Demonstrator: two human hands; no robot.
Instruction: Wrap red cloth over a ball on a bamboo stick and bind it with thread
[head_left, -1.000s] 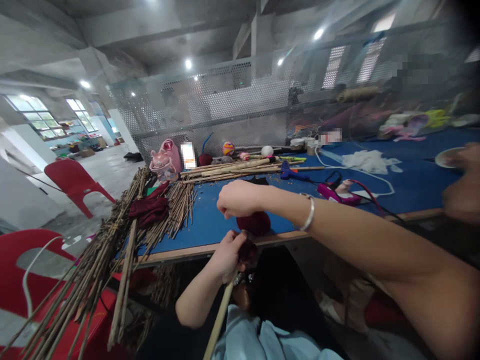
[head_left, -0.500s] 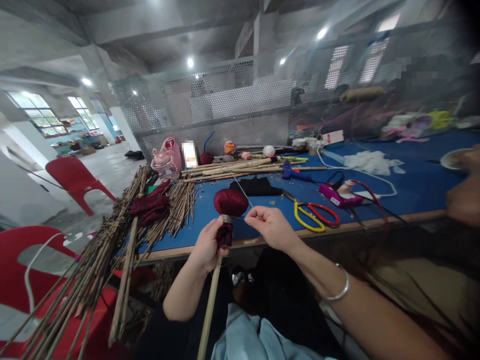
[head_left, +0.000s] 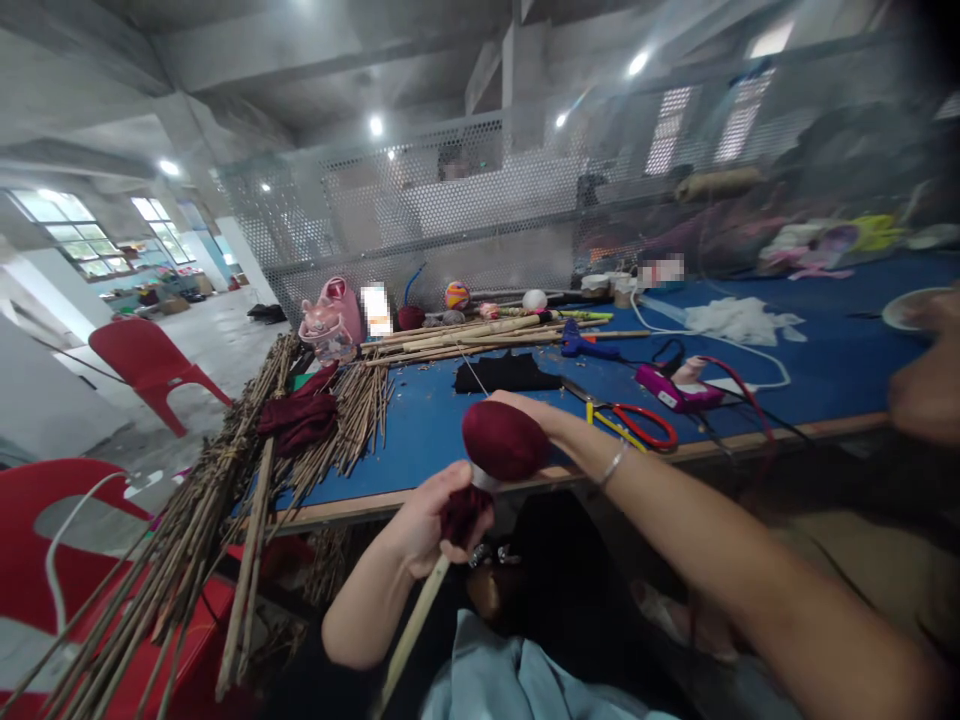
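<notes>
My left hand (head_left: 439, 515) is wrapped round a pale stick (head_left: 416, 625) just under its dark red cloth head (head_left: 505, 440). A white binding shows at the neck, with gathered red cloth (head_left: 463, 517) below it between my fingers. The head tilts to the right. Behind it, my right hand (head_left: 525, 408) is mostly hidden, and its fingertips cannot be seen. A thin thread (head_left: 474, 372) runs from the table's sticks down towards that hand. Beyond lies a black cloth (head_left: 506, 373).
Red and yellow-handled scissors (head_left: 645, 425) lie right of my hands, near a purple box (head_left: 675, 390) and a blue glue gun (head_left: 589, 343). Bundled twigs (head_left: 202, 520) jut over the left table edge. Another person's hand (head_left: 926, 380) is at the far right.
The red head has tilted and moved to the right and down. My right hand has passed behind it, its forearm now stretched further forward. My left hand still holds the stick.
</notes>
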